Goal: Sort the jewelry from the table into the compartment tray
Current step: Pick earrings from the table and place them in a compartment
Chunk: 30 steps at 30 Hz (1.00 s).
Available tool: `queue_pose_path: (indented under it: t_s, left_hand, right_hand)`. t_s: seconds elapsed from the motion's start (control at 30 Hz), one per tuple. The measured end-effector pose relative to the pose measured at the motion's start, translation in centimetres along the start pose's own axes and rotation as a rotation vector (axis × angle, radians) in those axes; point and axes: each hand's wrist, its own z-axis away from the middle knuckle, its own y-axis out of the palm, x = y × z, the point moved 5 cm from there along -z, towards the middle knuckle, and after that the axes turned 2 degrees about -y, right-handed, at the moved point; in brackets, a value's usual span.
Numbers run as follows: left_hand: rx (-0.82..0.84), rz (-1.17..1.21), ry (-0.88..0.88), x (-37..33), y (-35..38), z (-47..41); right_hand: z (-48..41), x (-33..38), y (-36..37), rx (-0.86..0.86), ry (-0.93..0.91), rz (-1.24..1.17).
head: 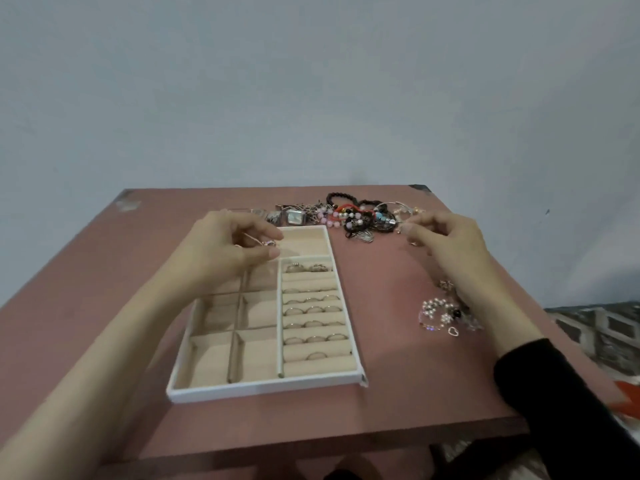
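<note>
Your white tray with beige compartments is sitting on the worktop, rings filling its right-hand slots; your left hand is pinching a small ring over the tray's far end; your right hand is hovering, fingers loosely curled, near the tangled jewelry pile, its grip unclear.

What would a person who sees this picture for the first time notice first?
Probably the white compartment tray in the middle of the reddish table, its right column lined with rings. Next, the colourful jewelry heap at the far edge. The left hand pinches a small piece over the tray; the right hand reaches toward the heap.
</note>
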Motion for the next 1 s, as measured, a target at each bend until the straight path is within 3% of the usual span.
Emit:
queue_pose_path:
  t_s: [0.2,0.37,0.77,0.87,1.0]
  left_hand:
    - [-0.074,0.014,-0.052,3.6,-3.9,2.4]
    - [-0.078,-0.152,0.01,4.0,-4.1,2.7]
    - [0.08,-0.303,0.006,4.5,-3.2,1.8]
    - [0.028,-0.205,0.037,4.7,-3.2,2.0]
    - [-0.225,-0.162,0.048,5.0,-4.4,2.1]
  right_hand:
    - [2.5,4.8,6.3,0.221,-0.055,-0.105]
    - [3.1,6.8,10.2,0.342,-0.09,-0.087]
    - [2.8,9.6,14.9,0.539,-0.244,0.242]
    - [2.9,9.7,15.8,0.59,-0.267,0.294]
    - [3.1,9.5,17.0,0.619,-0.292,0.39]
